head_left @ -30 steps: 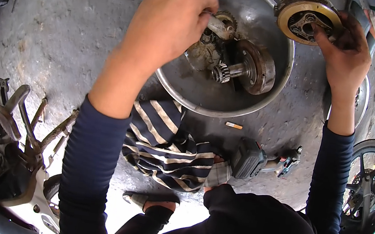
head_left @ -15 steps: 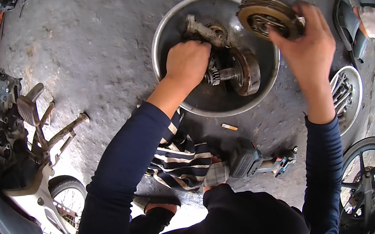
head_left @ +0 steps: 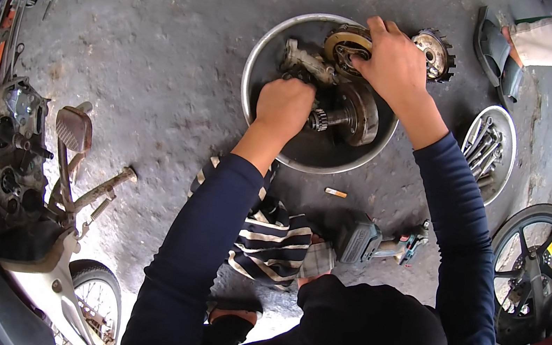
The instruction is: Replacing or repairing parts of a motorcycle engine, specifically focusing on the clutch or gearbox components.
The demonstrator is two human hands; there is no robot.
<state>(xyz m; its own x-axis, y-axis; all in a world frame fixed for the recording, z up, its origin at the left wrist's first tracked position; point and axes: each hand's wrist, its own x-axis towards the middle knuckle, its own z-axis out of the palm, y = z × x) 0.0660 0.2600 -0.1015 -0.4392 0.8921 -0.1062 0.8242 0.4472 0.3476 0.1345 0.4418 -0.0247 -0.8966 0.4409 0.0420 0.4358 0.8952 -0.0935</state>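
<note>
A wide metal basin point(head_left: 251, 91) stands on the floor in front of me, holding greasy engine parts. My right hand point(head_left: 398, 64) grips a round clutch plate pack point(head_left: 348, 41) by its right side, over the basin's far part. My left hand point(head_left: 285, 109) is closed inside the basin at its left; what its fingers hold is hidden. Just beyond that fist lies a grey cast-metal part point(head_left: 310, 61). A round metal rotor on a toothed shaft point(head_left: 357, 115) lies between my hands. Outside the rim, right of my right hand, sits a clutch basket point(head_left: 436, 57) with a slotted edge.
A tray of wrenches point(head_left: 484, 147) stands to the right. Nearer me are a cordless impact driver point(head_left: 359, 241), a small orange-and-white stick point(head_left: 336, 193) and striped cloth point(head_left: 273, 239). An opened engine point(head_left: 9, 135) is at left, a motorcycle wheel point(head_left: 531, 272) at right. Another person's sandalled foot point(head_left: 501, 54) is far right.
My right hand has brought the clutch plate pack down and left over the basin. The clutch basket beside the rim now shows. My left hand stays closed in the basin; the view has shifted slightly.
</note>
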